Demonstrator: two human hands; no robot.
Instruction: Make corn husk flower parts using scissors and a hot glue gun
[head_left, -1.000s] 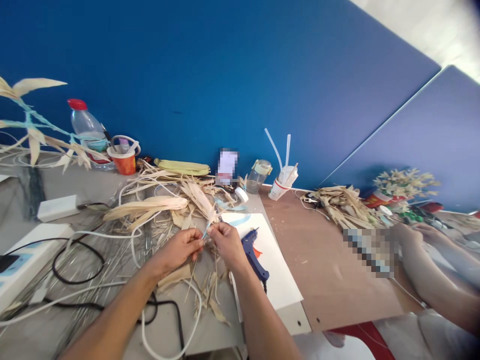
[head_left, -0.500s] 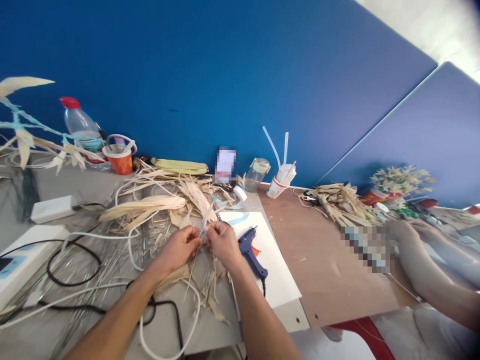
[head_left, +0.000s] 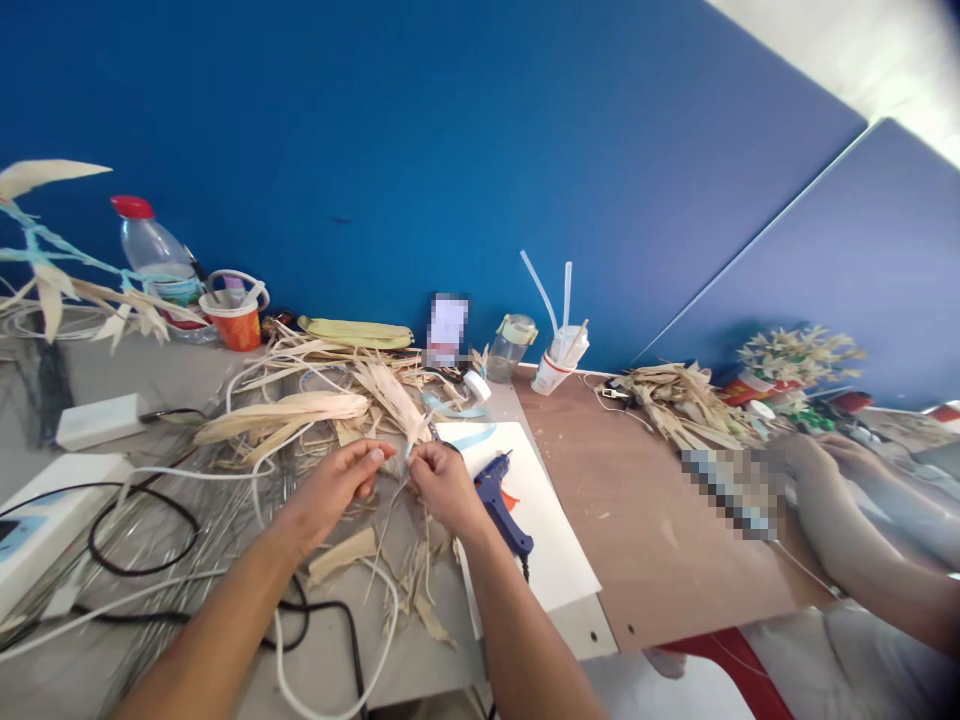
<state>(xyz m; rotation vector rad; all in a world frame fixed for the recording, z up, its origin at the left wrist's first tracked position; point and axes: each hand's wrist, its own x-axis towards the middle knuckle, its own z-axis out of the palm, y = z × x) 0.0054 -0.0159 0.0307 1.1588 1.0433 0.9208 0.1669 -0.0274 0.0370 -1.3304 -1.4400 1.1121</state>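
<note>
My right hand (head_left: 444, 487) pinches the narrow lower end of a dried corn husk bundle (head_left: 390, 392), where a pale blue wrap shows at the fingertips. Thin stems trail down below that grip. To its left, my left hand (head_left: 337, 487) is closed, thumb against the curled fingers and apart from the bundle; whatever it pinches, if anything, is too small to make out. A blue hot glue gun (head_left: 496, 500) lies on white paper (head_left: 559, 560) beside my right forearm. Loose husk scraps (head_left: 349, 553) lie beneath my hands.
White and black cables loop across the left side near a power strip (head_left: 67, 510). Along the back stand a bottle (head_left: 161, 255), an orange cup (head_left: 236, 325), a phone (head_left: 448, 330), a jar (head_left: 511, 345) and a cup with straws (head_left: 556, 365). A co-worker's arms (head_left: 840, 510) are at right.
My left hand has moved left, away from the wrapped stem and from my right hand. The right hand keeps its pinch in nearly the same place.
</note>
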